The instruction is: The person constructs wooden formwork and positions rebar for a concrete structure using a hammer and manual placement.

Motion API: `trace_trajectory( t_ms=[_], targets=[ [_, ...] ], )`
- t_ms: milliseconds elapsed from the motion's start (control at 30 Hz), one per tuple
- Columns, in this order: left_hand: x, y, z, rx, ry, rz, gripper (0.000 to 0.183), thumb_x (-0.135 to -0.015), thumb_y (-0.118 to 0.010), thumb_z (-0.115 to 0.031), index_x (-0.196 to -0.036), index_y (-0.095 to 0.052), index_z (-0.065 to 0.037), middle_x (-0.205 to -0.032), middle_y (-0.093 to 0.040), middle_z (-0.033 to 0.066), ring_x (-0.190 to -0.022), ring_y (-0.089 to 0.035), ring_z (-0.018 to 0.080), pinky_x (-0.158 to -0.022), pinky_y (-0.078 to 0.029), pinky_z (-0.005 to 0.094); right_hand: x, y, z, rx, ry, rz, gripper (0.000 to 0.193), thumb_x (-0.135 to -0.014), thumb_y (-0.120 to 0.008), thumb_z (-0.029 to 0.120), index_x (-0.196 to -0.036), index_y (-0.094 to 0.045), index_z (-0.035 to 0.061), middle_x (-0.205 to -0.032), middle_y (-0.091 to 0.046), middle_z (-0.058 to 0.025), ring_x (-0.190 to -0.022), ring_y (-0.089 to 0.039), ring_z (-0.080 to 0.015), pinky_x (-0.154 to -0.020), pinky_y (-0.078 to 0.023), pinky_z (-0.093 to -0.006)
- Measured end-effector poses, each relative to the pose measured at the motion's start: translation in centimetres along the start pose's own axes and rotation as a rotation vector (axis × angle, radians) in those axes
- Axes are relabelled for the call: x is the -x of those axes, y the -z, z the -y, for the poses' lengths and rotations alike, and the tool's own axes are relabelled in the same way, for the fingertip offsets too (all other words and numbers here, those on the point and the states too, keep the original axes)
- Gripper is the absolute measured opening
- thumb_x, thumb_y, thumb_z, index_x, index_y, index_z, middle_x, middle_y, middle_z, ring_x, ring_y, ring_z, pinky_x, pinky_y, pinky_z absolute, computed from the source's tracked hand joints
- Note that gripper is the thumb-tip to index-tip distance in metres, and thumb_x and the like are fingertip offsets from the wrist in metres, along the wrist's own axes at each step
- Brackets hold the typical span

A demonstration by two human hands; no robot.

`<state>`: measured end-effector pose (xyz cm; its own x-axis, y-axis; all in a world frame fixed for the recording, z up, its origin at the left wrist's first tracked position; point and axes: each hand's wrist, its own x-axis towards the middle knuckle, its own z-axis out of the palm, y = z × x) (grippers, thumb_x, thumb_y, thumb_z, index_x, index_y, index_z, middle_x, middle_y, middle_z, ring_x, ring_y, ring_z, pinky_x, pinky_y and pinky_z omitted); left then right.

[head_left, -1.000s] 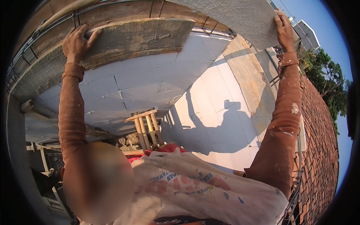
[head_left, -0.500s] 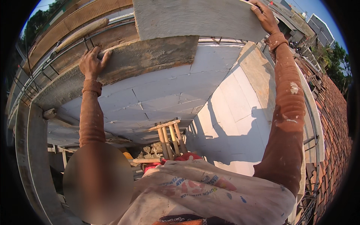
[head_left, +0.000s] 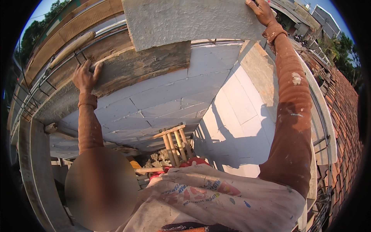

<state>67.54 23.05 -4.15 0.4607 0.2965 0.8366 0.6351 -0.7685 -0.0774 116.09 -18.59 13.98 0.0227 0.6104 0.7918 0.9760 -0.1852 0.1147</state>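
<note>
My left hand (head_left: 85, 77) is closed over the top edge of a dark, weathered plank (head_left: 150, 62) fixed along the wall top. My right hand (head_left: 263, 14) grips the far right end of a large grey, cement-smeared board (head_left: 185, 23), fingers over its upper edge. The board's upper edge is cut off by the picture rim. Its lower left corner overlaps the upper part of the weathered plank; whether they touch I cannot tell.
Steel bars (head_left: 77, 56) run along the wall top beside timber planks (head_left: 73, 27) and a rounded wooden pole (head_left: 71, 48). Below stand white block walls (head_left: 154, 96) and a wooden ladder (head_left: 176, 145). A tiled roof (head_left: 344, 135) slopes away at the right.
The grey board has shifted slightly left and its lower left corner sits lower across the weathered plank. My right hand moved left with it. The whole view has shifted a little.
</note>
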Motion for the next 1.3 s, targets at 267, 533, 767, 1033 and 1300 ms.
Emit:
trace_trajectory(
  t_ms=[267,533,767,1033,1300],
  targets=[
    [-0.3,0.5,-0.3,-0.004,0.006,0.029,0.052,-0.081,-0.061,-0.063,-0.082,-0.066,-0.012,-0.071,-0.065,0.0116,-0.074,-0.062,0.0334,-0.067,-0.047,0.0442,1.8,-4.2,0.5,0.160,0.282,-0.042,0.024,-0.083,-0.062,0.017,-0.103,-0.063,0.0021,-0.101,-0.062,-0.0206,-0.096,-0.056,-0.0383,-0.087,-0.045,-0.0462],
    [-0.2,0.5,-0.4,-0.014,0.025,0.022,0.053,-0.081,-0.059,-0.065,-0.082,-0.067,-0.013,-0.074,-0.067,0.0104,-0.075,-0.064,0.0315,-0.067,-0.048,0.0429,0.3,-0.4,1.2,-0.110,0.048,-0.030,0.022,-0.088,-0.059,0.020,-0.100,-0.064,0.0015,-0.101,-0.064,-0.0171,-0.098,-0.059,-0.0347,-0.088,-0.045,-0.0409],
    [-0.3,0.5,-0.4,-0.017,0.001,0.019,0.053,-0.082,-0.058,-0.065,-0.084,-0.068,-0.013,-0.075,-0.067,0.0102,-0.076,-0.063,0.0316,-0.066,-0.049,0.0418,1.3,-3.0,-4.2,0.284,0.155,-0.224,0.026,-0.088,-0.064,0.020,-0.107,-0.063,0.0011,-0.112,-0.062,-0.0191,-0.106,-0.056,-0.0390,-0.094,-0.043,-0.0459],
    [-0.2,0.5,-0.5,-0.016,0.007,-0.003,0.053,-0.082,-0.058,-0.064,-0.085,-0.068,-0.012,-0.074,-0.067,0.0108,-0.076,-0.063,0.0322,-0.067,-0.049,0.0426,1.2,-4.0,-5.6,0.231,0.106,-0.282,0.030,-0.088,-0.063,0.022,-0.109,-0.064,0.0010,-0.114,-0.062,-0.0203,-0.108,-0.055,-0.0402,-0.096,-0.042,-0.0470],
    [-0.3,0.1,-0.1,0.005,-0.031,-0.062,0.052,-0.081,-0.059,-0.064,-0.084,-0.068,-0.013,-0.074,-0.067,0.0092,-0.076,-0.063,0.0316,-0.066,-0.048,0.0425,-0.3,-2.2,-1.4,-0.033,-0.014,-0.169,0.035,-0.087,-0.064,0.023,-0.112,-0.063,-0.0006,-0.111,-0.065,-0.0214,-0.104,-0.059,-0.0383,-0.092,-0.045,-0.0446]
  ],
)
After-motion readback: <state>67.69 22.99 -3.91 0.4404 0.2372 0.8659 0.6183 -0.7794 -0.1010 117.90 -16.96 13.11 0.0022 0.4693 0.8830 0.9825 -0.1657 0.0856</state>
